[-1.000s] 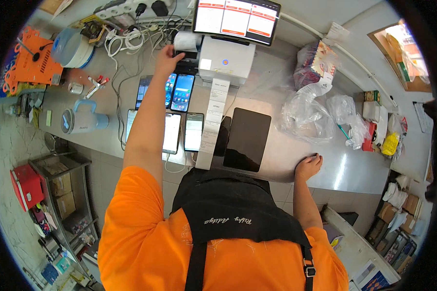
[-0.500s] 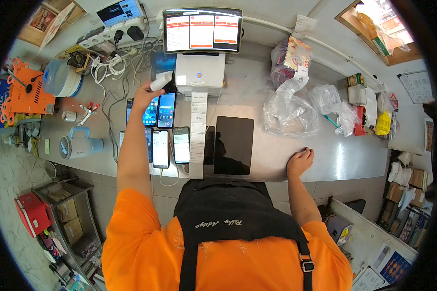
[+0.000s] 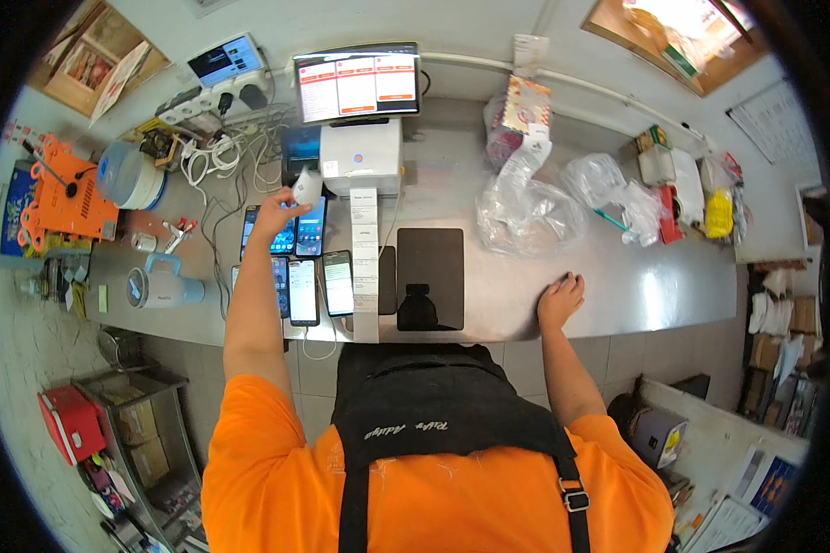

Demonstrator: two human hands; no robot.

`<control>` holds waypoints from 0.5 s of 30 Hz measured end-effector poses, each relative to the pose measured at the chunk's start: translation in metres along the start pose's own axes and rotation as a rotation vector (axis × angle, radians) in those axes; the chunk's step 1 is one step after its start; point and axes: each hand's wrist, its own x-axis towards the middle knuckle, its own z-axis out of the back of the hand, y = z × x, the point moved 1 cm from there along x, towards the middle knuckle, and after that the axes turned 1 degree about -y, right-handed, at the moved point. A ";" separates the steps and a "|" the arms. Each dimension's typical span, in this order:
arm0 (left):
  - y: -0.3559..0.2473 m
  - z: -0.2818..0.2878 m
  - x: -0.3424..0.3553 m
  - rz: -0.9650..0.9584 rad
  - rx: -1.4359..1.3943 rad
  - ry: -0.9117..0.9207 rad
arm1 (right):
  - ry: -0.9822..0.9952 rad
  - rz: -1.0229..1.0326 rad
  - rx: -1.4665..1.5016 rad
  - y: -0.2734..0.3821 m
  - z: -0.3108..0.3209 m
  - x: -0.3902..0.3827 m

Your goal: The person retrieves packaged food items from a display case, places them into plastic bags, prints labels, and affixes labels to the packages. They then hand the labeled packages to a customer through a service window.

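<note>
My left hand (image 3: 275, 217) is closed on a small white curled paper (image 3: 306, 187), raised above the far row of phones. Beneath and beside it lie several lit phones, among them a blue-screened phone (image 3: 311, 227) and a white-screened phone (image 3: 302, 291). From the white printer (image 3: 361, 157) a long printed receipt strip (image 3: 365, 258) runs toward the table's near edge. A dark tablet (image 3: 431, 276) lies right of the strip, its screen black. My right hand (image 3: 561, 300) rests on the metal table (image 3: 618, 295), fingers loosely bent and a little apart, with nothing visible in them.
Behind the printer stands a lit monitor (image 3: 357, 85). Clear plastic bags (image 3: 530, 217) spread over the right side. White cables (image 3: 214, 161), a blue-and-white tumbler (image 3: 164, 286) and an orange stand (image 3: 65, 194) occupy the left. A metal shelf (image 3: 138, 396) stands below.
The white paper has swung more upright in my left hand and sits slightly lower in the picture. My right hand stays on the table. The whole view has shifted a little.
</note>
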 end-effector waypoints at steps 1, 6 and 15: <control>-0.004 0.002 -0.010 -0.093 -0.127 -0.022 | 0.060 -0.042 0.011 0.000 0.006 0.000; -0.035 0.006 -0.074 -0.002 -0.392 0.023 | 0.216 -0.165 0.617 0.045 0.087 -0.034; -0.197 -0.174 -0.217 -0.068 -0.836 1.175 | 0.438 -0.254 1.015 0.174 0.229 -0.231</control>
